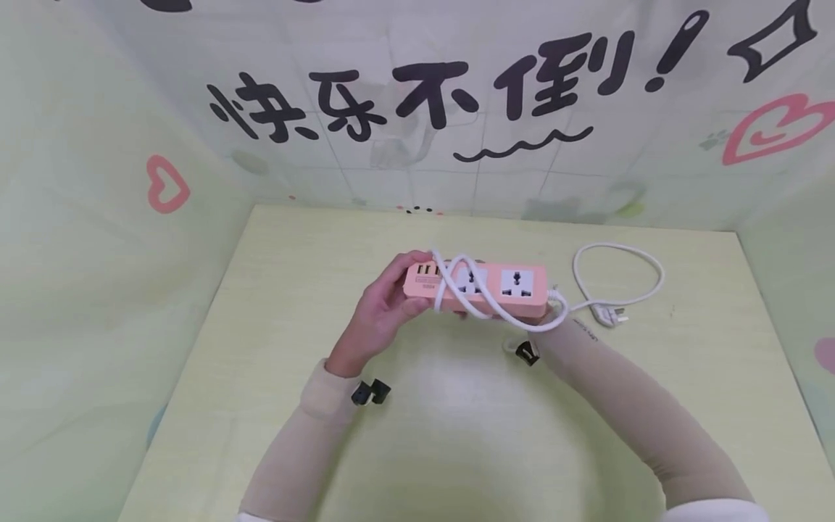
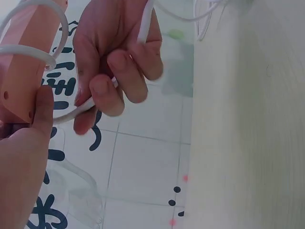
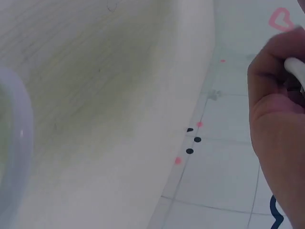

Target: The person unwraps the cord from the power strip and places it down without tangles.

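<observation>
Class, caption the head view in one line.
Left hand grips a pink power strip, white cord looped around it, above the table.

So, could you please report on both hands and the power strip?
Left hand gripping power strip; right hand holding white cord; cord looped across strip, partly covering one socket.
</observation>
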A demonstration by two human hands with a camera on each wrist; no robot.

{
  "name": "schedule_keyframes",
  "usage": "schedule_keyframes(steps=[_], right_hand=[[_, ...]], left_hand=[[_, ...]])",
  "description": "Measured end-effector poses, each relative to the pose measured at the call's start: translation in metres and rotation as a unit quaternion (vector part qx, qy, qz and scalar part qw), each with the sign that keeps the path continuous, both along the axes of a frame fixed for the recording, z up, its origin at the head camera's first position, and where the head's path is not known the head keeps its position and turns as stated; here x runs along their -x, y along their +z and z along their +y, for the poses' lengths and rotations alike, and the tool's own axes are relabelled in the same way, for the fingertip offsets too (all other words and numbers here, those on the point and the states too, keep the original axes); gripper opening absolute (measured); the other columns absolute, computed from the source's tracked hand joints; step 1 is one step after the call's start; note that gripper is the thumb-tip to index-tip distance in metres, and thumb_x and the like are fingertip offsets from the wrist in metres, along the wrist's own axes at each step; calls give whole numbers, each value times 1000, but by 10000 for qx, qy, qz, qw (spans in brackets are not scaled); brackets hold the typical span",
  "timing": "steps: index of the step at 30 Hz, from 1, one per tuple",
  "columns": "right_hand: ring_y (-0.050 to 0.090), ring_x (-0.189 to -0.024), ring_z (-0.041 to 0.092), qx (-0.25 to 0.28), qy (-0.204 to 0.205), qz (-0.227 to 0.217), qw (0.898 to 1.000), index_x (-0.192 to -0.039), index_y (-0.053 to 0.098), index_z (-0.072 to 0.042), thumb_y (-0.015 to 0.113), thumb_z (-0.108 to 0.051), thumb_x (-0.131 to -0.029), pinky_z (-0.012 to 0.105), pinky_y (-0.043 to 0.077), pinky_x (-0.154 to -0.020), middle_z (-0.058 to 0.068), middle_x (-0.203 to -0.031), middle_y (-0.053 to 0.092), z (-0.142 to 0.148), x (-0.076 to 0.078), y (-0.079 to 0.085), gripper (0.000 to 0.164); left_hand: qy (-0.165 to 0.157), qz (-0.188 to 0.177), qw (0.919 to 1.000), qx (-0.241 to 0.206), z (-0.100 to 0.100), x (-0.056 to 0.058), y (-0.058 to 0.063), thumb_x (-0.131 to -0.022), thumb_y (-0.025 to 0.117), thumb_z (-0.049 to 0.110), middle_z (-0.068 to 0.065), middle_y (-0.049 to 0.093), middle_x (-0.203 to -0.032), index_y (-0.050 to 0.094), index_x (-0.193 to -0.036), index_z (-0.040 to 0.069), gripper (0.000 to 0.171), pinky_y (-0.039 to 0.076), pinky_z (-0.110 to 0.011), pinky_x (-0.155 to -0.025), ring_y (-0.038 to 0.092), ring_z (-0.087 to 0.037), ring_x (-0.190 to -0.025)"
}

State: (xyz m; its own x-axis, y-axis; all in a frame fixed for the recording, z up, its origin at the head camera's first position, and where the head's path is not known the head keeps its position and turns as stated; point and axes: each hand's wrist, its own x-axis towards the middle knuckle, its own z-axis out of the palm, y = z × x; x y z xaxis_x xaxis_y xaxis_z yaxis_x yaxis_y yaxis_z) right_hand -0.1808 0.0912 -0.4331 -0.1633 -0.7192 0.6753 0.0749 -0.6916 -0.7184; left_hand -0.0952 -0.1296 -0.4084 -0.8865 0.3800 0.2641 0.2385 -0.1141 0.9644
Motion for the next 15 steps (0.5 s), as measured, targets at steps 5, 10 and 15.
schedule_keyframes(steps=[5, 10, 15], right_hand=[[63, -103, 5, -2901, -3264, 23, 8996, -128, 67, -19, 57, -26, -104, 19, 53, -92, -13, -118, 70, 24, -2, 20, 27], [48, -65, 13, -4532, -4260, -437, 7818, -124, 69, -11, 56, -34, -105, 23, 47, -61, -2, -80, 56, 56, 2, 52, 33], [36, -55, 18, -4125, -4732, 99, 7783, -115, 73, -9, 60, -24, -104, 29, 36, -51, 0, -66, 42, 74, -12, 88, 23]], left_hand=[[177, 49, 9997, 172, -8, -1, -2, -99, 64, 11, -17, 48, -140, 42, -146, -2, 53, 53, -18, -103, 52, -18, -120], [351, 58, 9986, 398, -19, -3, -4, -99, 64, 6, -18, 47, -143, 43, -147, 1, 53, 50, -19, -109, 52, -20, -125], [650, 84, 9970, 406, -24, 1, -10, -99, 61, 0, -22, 44, -143, 40, -148, -1, 53, 51, -19, -108, 52, -17, -124]])
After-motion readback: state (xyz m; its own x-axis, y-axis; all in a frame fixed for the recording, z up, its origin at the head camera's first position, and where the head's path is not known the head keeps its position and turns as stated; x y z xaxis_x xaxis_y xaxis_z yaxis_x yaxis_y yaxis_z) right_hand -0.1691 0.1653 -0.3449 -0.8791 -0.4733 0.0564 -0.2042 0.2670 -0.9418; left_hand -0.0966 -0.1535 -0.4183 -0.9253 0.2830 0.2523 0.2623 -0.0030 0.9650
